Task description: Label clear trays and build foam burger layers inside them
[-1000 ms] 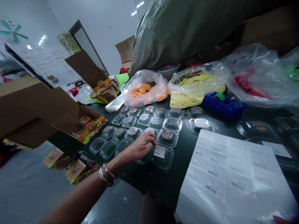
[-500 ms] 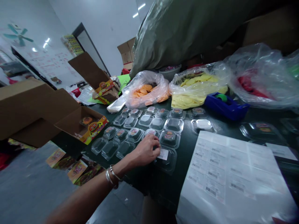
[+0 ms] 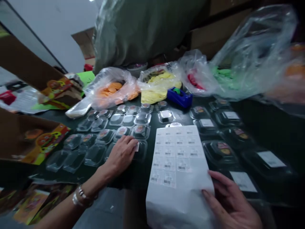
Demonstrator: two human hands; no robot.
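Note:
My left hand lies over a clear plastic clamshell box at the near edge of the dark table, fingers bent and pressing on a small white label on its lid. My right hand grips the lower right corner of a white sheet of barcode labels, thumb on top. Rows of several small clear clamshell boxes lie left of and behind the left hand, some with a burger sticker.
Plastic bags of orange, yellow, red and green pieces stand at the back. A blue tape dispenser sits among them. Labelled clamshells lie at right. Open cardboard boxes stand at left.
The view has swung to the right and my right hand has come into view on the label sheet. My left hand stays on the same near clamshell, pressing the label.

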